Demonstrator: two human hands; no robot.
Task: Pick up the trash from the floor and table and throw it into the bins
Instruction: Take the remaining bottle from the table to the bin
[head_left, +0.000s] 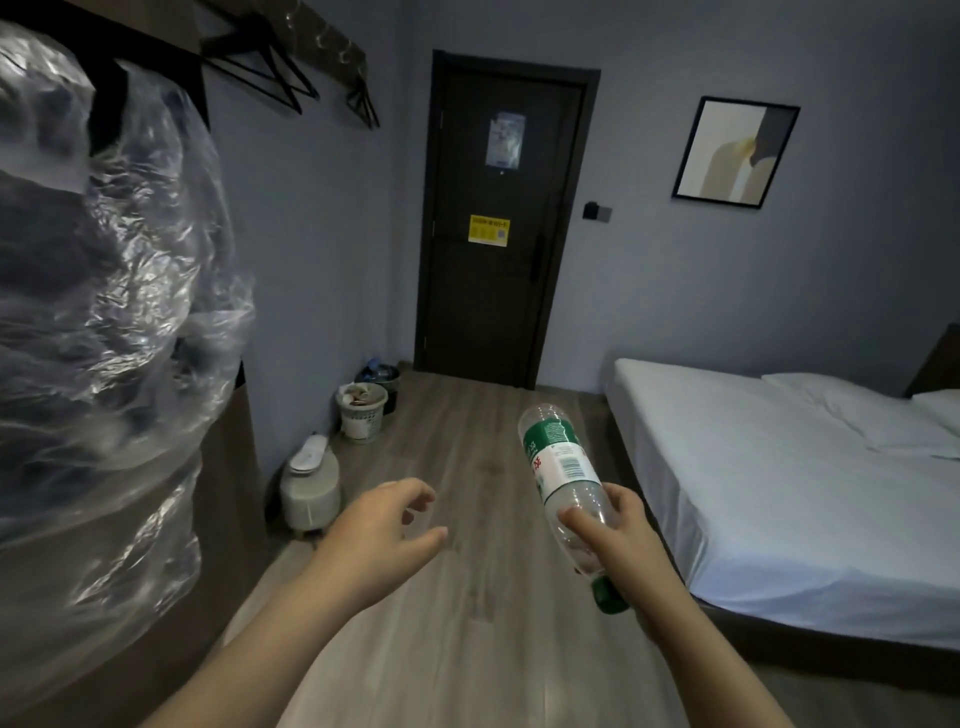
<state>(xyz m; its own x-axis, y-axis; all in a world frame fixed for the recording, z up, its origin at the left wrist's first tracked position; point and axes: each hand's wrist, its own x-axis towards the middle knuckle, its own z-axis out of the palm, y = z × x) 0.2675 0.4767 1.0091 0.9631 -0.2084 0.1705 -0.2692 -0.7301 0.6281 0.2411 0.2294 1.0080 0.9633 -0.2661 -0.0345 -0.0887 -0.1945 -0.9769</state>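
So: right hand (618, 525) is wrapped around an empty clear plastic bottle (563, 478), gripping the neck end, green cap (608, 597) pointing back toward the person, base aimed ahead. Left hand (387, 519) is free, fingers loosely curled, holding nothing. Bottle is in the air over the wood floor (467, 623), so this item is picked but not binned. The visible floor strip between the bed (779, 493) on the right and the plastic-wrapped unit (104, 312) on the left looks clear of litter. Further on, along the left wall: a white appliance (310, 491), then a white lattice bin (362, 410) already holding some trash, then a dark bin (379, 376) just behind it, also with stuff in it, near the door (498, 218). No bench in view, so can't tell what's left there. My read: mid-carry, drop pending.
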